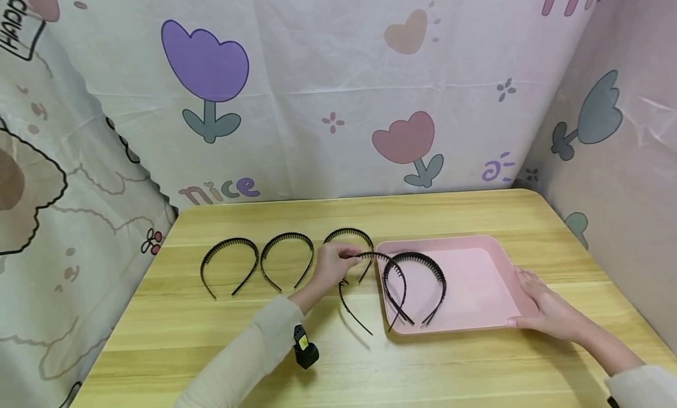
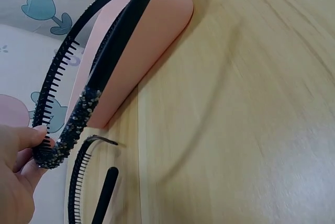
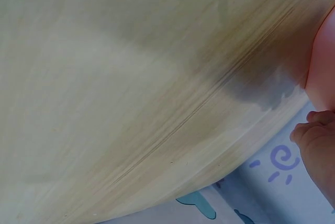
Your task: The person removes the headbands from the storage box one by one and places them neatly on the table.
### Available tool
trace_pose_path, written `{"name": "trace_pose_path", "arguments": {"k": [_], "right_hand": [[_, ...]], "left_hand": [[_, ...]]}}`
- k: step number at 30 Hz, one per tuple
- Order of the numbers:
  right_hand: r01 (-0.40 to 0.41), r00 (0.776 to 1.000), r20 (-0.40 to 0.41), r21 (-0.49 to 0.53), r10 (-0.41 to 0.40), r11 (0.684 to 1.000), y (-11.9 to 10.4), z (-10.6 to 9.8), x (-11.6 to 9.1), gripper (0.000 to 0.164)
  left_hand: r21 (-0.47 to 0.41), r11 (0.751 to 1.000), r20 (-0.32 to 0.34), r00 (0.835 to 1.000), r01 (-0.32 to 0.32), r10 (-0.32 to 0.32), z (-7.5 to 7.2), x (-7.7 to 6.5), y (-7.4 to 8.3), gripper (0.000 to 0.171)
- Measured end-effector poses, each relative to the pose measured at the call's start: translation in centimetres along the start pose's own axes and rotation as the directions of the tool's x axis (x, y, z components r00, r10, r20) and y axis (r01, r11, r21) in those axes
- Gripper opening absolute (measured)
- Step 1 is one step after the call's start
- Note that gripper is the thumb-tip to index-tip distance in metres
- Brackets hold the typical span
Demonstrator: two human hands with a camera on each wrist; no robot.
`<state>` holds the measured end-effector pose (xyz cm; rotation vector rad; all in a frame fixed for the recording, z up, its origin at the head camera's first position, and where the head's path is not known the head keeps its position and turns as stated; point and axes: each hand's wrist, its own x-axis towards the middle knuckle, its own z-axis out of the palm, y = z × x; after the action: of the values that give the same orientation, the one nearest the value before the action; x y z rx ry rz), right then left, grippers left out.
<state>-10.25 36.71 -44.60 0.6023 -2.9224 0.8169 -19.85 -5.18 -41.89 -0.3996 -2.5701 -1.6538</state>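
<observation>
My left hand pinches a black toothed headband near the middle of its arc, its ends hanging down. Dark glitter covers part of this headband in the left wrist view. It overlaps the left edge of a pink tray in the head view. Inside the tray, on its left side, lies black headband material; overlap hides whether it is one piece or more. My right hand holds the tray's right side near the front corner, thumb at the front edge. Another headband lies just behind my left hand.
Two more black headbands, one at the far left and one beside it, lie on the wooden table. A printed cloth hangs behind the table and along both sides. A black device sits at my left wrist.
</observation>
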Motion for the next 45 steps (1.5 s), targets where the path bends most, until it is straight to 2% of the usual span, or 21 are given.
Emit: {"name": "trace_pose_path", "arguments": {"k": [6, 11, 27, 38, 45], "right_hand": [[0.0, 1.0, 0.006, -0.007, 0.0, 1.0, 0.0, -0.3, 0.0, 0.103], [-0.002, 1.0, 0.005, -0.012, 0.002, 1.0, 0.0, -0.6, -0.2, 0.101], [-0.012, 1.0, -0.002, -0.032, 0.012, 0.999, -0.1, -0.3, -0.3, 0.102], [0.001, 1.0, -0.007, -0.023, -0.001, 1.0, 0.1, 0.0, -0.2, 0.101], [-0.005, 1.0, 0.002, -0.019, 0.005, 1.0, 0.1, 0.1, -0.1, 0.101]], "left_hand": [[0.027, 0.998, -0.016, 0.999, 0.051, -0.051, -0.7, -0.4, -0.3, 0.012], [0.04, 0.997, -0.019, 0.998, 0.068, -0.067, -1.2, -0.7, -0.7, 0.012], [0.05, 0.997, -0.039, 0.998, 0.055, -0.053, -2.3, -2.5, -2.0, 0.009], [0.08, 0.992, -0.002, 0.995, 0.1, -0.1, -2.6, -4.0, -3.0, 0.009], [0.108, 0.993, 0.025, 0.998, 0.054, -0.057, -2.4, -4.9, -3.5, 0.006]]}}
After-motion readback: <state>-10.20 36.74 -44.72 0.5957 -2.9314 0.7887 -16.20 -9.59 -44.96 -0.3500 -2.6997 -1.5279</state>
